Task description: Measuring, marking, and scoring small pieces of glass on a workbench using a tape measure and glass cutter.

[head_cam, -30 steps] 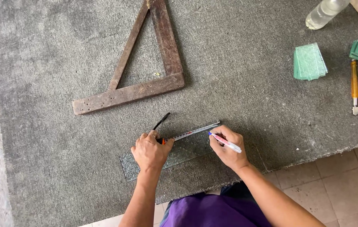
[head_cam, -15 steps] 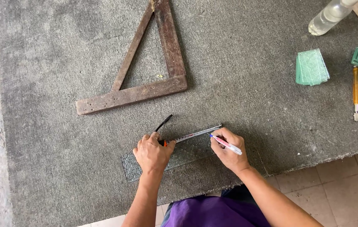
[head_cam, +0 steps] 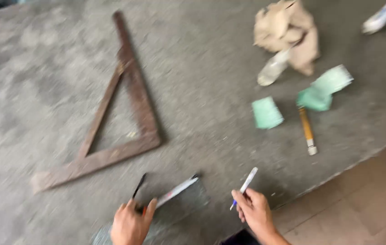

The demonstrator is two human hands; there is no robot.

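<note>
The picture is blurred by head motion. My left hand point(head_cam: 130, 223) presses on a metal ruler point(head_cam: 177, 190) that lies across a pane of glass point(head_cam: 188, 199) on the grey felt table point(head_cam: 211, 54). A thin black stick point(head_cam: 139, 185) pokes out just above that hand. My right hand point(head_cam: 255, 211) holds a white pen point(head_cam: 246, 184) off the glass, tip down, a little to the right of the ruler's end.
A brown wooden triangular square point(head_cam: 125, 118) lies left of centre. Green glass pieces point(head_cam: 267, 112) point(head_cam: 327, 86), a yellow-handled glass cutter point(head_cam: 307, 130), a crumpled beige cloth point(head_cam: 286, 31) and a clear bottle point(head_cam: 272, 70) lie to the right. The table edge runs at the lower right over a tiled floor point(head_cam: 361, 204).
The view has swung up and right, showing more of the table. My right hand has lifted the pen away from the ruler and moved right. The left hand stays on the ruler.
</note>
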